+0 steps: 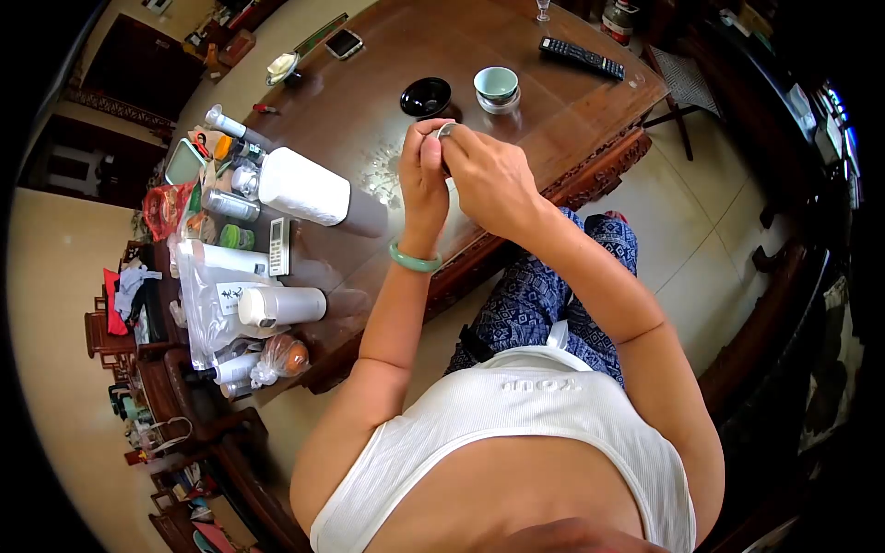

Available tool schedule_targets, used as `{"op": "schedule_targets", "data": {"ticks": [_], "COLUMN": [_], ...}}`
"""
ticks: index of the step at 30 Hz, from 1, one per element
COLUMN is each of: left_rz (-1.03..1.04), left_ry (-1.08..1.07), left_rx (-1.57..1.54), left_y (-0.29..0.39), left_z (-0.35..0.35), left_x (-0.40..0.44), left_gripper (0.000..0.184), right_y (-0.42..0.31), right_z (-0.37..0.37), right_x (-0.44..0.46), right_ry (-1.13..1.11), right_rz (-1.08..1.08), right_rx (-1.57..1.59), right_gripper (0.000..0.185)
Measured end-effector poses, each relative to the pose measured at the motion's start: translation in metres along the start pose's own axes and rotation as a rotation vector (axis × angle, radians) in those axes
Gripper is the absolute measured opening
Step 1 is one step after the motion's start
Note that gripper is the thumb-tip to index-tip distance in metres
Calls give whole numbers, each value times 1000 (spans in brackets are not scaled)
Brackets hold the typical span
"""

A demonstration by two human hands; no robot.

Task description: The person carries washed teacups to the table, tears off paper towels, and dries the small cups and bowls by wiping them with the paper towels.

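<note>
My left hand (426, 175), with a green bangle (415, 257) at the wrist, is raised over the near edge of the wooden table. Its fingers close round a small item whose shiny rim (446, 131) shows between the hands. My right hand (489, 175) meets it from the right, fingers bent over the same item; most of it is hidden. Just beyond my hands stands a black bowl (425, 97). To its right, a pale green cup (497, 84) rests on a clear glass-like base.
On the table (387, 55) are a remote control (582, 58), a phone (344, 44) and a white tissue pack (304, 186). A white flask (282, 305), a white remote (279, 246), bottles and bags crowd the left side. A stool (687, 88) stands at the right.
</note>
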State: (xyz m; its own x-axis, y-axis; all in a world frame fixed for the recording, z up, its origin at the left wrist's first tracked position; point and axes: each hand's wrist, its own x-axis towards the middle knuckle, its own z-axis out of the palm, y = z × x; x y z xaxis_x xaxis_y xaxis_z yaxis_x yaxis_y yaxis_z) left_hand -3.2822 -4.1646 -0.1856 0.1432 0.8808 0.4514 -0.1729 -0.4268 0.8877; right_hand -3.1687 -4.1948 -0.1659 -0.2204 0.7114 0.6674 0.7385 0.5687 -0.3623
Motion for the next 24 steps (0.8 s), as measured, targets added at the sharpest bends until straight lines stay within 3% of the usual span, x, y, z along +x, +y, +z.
{"op": "schedule_targets", "data": {"ticks": [2,4,5,6,8,9,10,12,13,14,16,20,21,22,24], "left_rz": [46,197,200,202,526,437,437,228,154,153,-56,-154,-128,-127,-112], "left_ry": [32,16,7,4,-80,-124,-118,-76,-97,-98,-176,-71,-19,-15,83], "left_rx": [109,412,436,432,613,602,604,382,383,384,-78,-217,-253,-253,-256], "left_y": [-4,-9,-10,-8,-3,-3,-2,2,0,-3,-10,-9,-8,-10,-13], "left_z": [0,-2,-3,-3,-5,-7,-5,2,0,2,8,8,8,4,-8], "left_x": [1,2,2,5,14,16,15,14,13,11,6,1,2,5,11], "left_gripper": [26,23,24,24,28,39,39,52,56,56,52,49,47,47,44], "right_y": [4,16,21,33,54,48,45,42,47,47,42,46,50,52,54], "right_z": [-3,-2,-5,-5,-1,-3,-3,-1,3,5,7,15,13,13,12], "right_x": [2,6,8,7,4,3,1,-1,-5,-7,-10,-16,-17,-20,-26], "right_ry": [-17,-127,-214,-211,-292,-228,-235,-142,-160,-160,-94,-89,-141,-145,165], "right_rz": [69,225,343,345,975,1108,1107,1199,1130,1131,1097,1051,996,996,878], "right_rx": [55,179,383,379,1536,1678,1676,2002,2076,2078,1993,1801,1530,1530,1133], "right_gripper": [12,10,15,15,17,15,15,15,18,18,19,22,26,26,28]}}
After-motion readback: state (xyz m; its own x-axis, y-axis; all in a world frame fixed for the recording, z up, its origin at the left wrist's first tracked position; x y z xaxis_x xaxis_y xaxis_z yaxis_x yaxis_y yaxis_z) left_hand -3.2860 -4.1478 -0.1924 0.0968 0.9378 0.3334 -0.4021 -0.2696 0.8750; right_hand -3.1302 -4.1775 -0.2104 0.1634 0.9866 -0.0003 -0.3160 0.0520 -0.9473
